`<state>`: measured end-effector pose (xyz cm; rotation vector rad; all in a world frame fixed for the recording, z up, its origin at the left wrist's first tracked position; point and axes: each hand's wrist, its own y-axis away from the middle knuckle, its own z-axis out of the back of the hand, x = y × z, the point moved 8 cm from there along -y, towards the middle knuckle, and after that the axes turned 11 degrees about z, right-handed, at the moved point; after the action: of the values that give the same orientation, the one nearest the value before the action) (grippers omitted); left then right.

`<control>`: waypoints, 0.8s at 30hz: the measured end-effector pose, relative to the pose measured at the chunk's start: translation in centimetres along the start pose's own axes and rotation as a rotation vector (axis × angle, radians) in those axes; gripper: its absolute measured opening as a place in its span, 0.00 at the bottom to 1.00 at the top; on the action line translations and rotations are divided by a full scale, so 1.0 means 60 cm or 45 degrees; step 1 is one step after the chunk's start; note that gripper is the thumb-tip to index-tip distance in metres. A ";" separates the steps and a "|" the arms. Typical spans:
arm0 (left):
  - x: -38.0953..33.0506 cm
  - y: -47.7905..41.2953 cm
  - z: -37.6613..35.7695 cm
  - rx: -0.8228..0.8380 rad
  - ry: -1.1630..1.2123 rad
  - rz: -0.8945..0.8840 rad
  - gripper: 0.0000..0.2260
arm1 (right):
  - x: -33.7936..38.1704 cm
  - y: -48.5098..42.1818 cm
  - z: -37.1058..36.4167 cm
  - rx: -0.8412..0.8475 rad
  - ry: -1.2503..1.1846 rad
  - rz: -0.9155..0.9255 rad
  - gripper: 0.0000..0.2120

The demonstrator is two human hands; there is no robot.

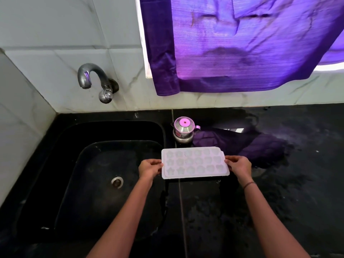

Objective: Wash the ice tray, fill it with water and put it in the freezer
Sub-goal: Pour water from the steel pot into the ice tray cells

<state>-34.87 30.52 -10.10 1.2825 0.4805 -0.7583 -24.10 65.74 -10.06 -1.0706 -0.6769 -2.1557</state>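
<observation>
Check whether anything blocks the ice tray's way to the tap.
Nothing visible does. The left hand and right hand hold the ice tray at the sink rim; toward the tap lies only open basin. The steel pot stands behind it, off that path.

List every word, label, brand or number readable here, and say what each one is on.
No text here can be read.
The red sticker on the steel pot is too small and blurred to read.
The ice tray, held at its ends by the left hand and right hand, shows no lettering, only moulded shapes.
</observation>
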 end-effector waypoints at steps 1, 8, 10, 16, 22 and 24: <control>0.002 -0.002 0.001 -0.018 -0.007 -0.004 0.10 | 0.011 0.004 0.006 -0.024 0.032 0.038 0.08; -0.075 -0.003 -0.002 -0.276 0.122 -0.258 0.13 | 0.151 -0.005 -0.018 -0.201 -0.100 0.432 0.10; -0.112 -0.011 -0.033 -0.179 0.185 -0.291 0.15 | 0.182 -0.024 -0.066 -0.121 -0.244 0.409 0.12; -0.179 -0.039 -0.126 0.093 0.293 -0.160 0.24 | 0.207 -0.077 -0.172 0.017 -0.487 0.211 0.15; -0.180 -0.060 -0.168 0.152 0.418 -0.088 0.14 | 0.178 -0.093 -0.216 0.022 -0.692 0.085 0.15; -0.178 -0.061 -0.179 0.134 0.473 -0.094 0.10 | 0.178 -0.095 -0.221 -0.044 -0.821 0.069 0.12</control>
<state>-43.79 43.03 -7.64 1.5192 0.7992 -0.6129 -39.93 57.30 -9.30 -1.8043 -0.8754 -1.7671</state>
